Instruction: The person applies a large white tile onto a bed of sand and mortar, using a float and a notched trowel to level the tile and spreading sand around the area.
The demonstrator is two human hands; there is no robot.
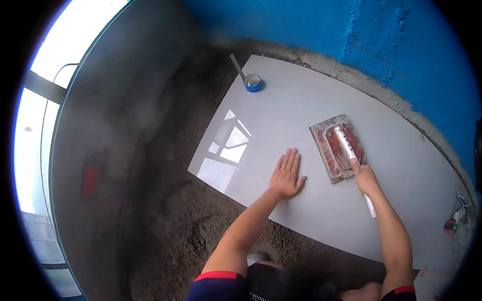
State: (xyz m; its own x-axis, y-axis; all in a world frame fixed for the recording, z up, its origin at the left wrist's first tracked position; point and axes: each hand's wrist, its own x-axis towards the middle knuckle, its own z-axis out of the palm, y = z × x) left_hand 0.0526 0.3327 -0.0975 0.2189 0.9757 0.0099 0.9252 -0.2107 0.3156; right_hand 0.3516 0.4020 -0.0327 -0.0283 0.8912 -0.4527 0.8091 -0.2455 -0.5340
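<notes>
A large glossy pale-grey tile (281,115) lies on rough dark mortar. My left hand (287,176) is pressed flat on it, fingers stretched out and holding nothing. To its right, my right hand (365,178) is closed round a slim white bar (370,206). The bar's far end lies over a worn, rectangular red float (326,150) crusted with grey mortar, which rests on the tile. Whether the bar presses on the float or is held just above it, I cannot tell.
A blue roll of tape (253,85) with a thin grey strip beside it sits near the tile's far left corner. At the right edge is a small red-and-black device (450,226) with a green light. A blue wall (311,30) borders the far side; damp mortar (186,220) spreads left.
</notes>
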